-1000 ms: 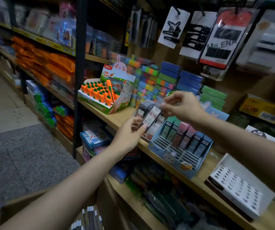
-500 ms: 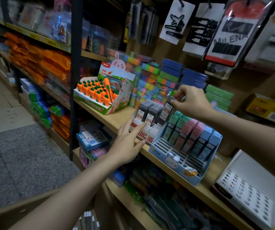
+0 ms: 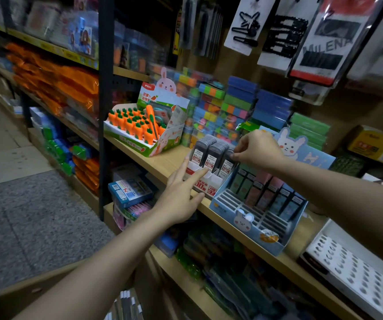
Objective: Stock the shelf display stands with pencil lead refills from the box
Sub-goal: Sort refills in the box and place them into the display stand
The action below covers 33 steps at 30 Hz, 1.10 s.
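A white and red display stand (image 3: 211,183) sits on the wooden shelf (image 3: 162,160), filled with rows of dark pencil lead refill cases (image 3: 209,153). My right hand (image 3: 258,147) pinches the top of the rightmost refill case (image 3: 228,161), which stands in the stand's right column. My left hand (image 3: 181,195) is flat with straight fingers, its fingertips touching the stand's front left. At the bottom edge a cardboard box (image 3: 35,289) holds more refills (image 3: 128,306).
A blue bunny display (image 3: 255,218) with coloured cases stands right of the stand. A carrot-eraser display (image 3: 144,132) is to the left. A white perforated tray (image 3: 352,271) lies at the right. Stacked colourful packs fill the back; hair clip cards hang above.
My right hand has brought a refill case down from mid-air into the stand's right column. My left hand has moved from the refills to the stand's front.
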Available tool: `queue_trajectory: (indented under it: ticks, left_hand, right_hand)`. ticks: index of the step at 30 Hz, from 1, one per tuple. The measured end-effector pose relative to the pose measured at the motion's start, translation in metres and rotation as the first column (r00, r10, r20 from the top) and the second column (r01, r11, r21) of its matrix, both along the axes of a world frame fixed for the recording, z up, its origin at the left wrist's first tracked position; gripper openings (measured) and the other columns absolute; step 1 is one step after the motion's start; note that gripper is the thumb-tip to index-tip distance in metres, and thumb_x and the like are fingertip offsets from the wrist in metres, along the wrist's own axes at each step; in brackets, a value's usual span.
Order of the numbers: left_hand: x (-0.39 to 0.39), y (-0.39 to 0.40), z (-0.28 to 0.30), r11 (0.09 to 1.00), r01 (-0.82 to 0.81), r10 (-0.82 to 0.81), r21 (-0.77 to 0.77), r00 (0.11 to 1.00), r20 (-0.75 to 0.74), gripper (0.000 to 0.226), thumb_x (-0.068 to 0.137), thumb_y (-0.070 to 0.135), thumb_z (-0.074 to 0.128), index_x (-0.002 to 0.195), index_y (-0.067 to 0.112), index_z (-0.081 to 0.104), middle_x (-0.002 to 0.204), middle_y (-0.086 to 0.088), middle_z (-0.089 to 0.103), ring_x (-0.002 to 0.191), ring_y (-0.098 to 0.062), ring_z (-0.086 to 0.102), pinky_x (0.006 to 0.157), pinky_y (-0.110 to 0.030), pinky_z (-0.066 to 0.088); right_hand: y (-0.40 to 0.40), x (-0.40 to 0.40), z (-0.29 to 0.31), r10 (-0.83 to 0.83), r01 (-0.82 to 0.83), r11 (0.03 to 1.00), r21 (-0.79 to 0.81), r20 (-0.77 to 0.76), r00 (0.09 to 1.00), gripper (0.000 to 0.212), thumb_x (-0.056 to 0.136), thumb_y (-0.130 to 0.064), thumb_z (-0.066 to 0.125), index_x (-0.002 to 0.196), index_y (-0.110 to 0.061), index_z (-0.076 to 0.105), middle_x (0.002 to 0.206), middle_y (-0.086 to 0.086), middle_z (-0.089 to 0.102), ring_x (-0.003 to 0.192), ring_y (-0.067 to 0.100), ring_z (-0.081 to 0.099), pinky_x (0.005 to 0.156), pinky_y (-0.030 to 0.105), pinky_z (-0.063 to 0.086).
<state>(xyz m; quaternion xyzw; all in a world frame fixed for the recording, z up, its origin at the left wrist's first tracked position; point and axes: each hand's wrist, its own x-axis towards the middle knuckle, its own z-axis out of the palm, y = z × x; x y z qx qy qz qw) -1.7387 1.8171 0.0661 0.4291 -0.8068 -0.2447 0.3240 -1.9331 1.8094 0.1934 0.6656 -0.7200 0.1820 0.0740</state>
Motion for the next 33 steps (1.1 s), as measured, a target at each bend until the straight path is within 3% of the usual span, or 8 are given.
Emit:
queue_trajectory:
  ticks: [5,10,13,16,21,24,28,33]
  left_hand:
    - [-0.003,-0.002,-0.001,1.000,0.005,-0.005,0.010,1.000,0.022,0.063,0.095,0.033,0.057,0.146,0.051,0.023,0.159,0.016,-0.021,0.148,-0.016,0.000,0.115,-0.041,0.024]
    - [-0.002,0.003,-0.001,0.999,0.029,-0.029,-0.018,1.000,0.013,0.064,0.096,0.029,0.057,0.148,0.047,0.024,0.161,0.012,-0.017,0.148,-0.015,-0.001,0.116,-0.040,0.022]
    - [0.008,0.014,-0.006,0.994,0.059,-0.062,-0.097,0.998,-0.031,0.061,0.095,0.027,0.057,0.147,0.041,0.029,0.162,0.012,0.000,0.146,-0.010,0.006,0.116,-0.034,0.019]
    - [0.026,0.027,-0.011,0.991,0.002,-0.015,-0.136,0.996,-0.092,0.048,0.094,0.022,0.057,0.138,0.035,0.044,0.152,0.009,0.031,0.138,-0.010,0.028,0.113,-0.032,0.030]
    - [0.072,0.058,-0.043,0.977,-0.133,0.157,0.169,0.978,-0.139,0.018,0.092,0.012,0.060,0.105,0.024,0.067,0.105,0.008,0.068,0.104,-0.008,0.062,0.092,-0.033,0.052]
    - [0.102,0.092,-0.077,0.883,-0.263,0.333,0.390,0.935,-0.124,0.009,0.092,0.002,0.058,0.090,0.007,0.065,0.090,-0.014,0.070,0.083,-0.021,0.063,0.085,-0.039,0.051]
    - [0.131,0.145,-0.129,0.596,-0.421,0.665,0.684,0.736,-0.126,0.020,0.095,0.008,0.057,0.078,0.015,0.061,0.067,-0.006,0.061,0.049,-0.009,0.051,0.051,-0.021,0.044]
    - [0.149,0.199,-0.210,0.305,-0.445,0.894,0.842,0.439,-0.092,0.026,0.096,0.004,0.054,0.071,0.009,0.059,0.064,-0.010,0.062,0.060,-0.021,0.053,0.059,-0.027,0.045]
  right_hand:
    - [-0.003,0.005,-0.002,-0.058,0.051,0.997,-0.060,-0.122,0.991,0.008,0.081,-0.028,0.075,0.078,-0.020,0.075,0.081,0.003,0.072,0.078,0.021,0.065,0.069,0.038,0.058]
    - [0.006,0.011,0.000,-0.003,-0.021,0.991,-0.133,-0.171,0.985,0.020,0.083,-0.020,0.068,0.103,-0.018,0.071,0.109,0.006,0.063,0.097,0.025,0.062,0.080,0.043,0.055]
    - [0.028,0.022,-0.002,0.113,-0.126,0.948,-0.291,-0.061,0.992,0.014,0.085,-0.018,0.063,0.095,-0.018,0.072,0.104,0.003,0.063,0.091,0.019,0.061,0.079,0.038,0.053]
    - [0.069,0.043,-0.024,0.284,-0.255,0.901,-0.350,0.034,0.958,0.009,0.084,-0.017,0.064,0.088,-0.024,0.070,0.090,-0.009,0.061,0.073,0.001,0.053,0.067,0.018,0.045]
    - [0.124,0.092,-0.115,0.487,-0.486,0.872,-0.054,0.191,0.853,0.010,0.081,-0.025,0.063,0.088,-0.030,0.068,0.087,-0.016,0.058,0.073,-0.003,0.051,0.070,0.015,0.046]
    - [0.139,0.119,-0.172,0.520,-0.570,0.809,0.142,0.277,0.808,0.016,0.083,-0.024,0.063,0.097,-0.027,0.070,0.098,-0.007,0.064,0.085,0.009,0.061,0.079,0.026,0.051]
    - [0.145,0.148,-0.234,0.463,-0.600,0.731,0.326,0.409,0.786,0.021,0.084,-0.017,0.062,0.104,-0.018,0.071,0.106,0.006,0.068,0.099,0.022,0.063,0.084,0.028,0.047]
    - [0.150,0.168,-0.306,0.226,-0.535,0.670,0.515,0.545,0.808,0.021,0.086,-0.014,0.061,0.105,-0.013,0.071,0.103,0.008,0.072,0.101,0.023,0.065,0.076,0.022,0.040]
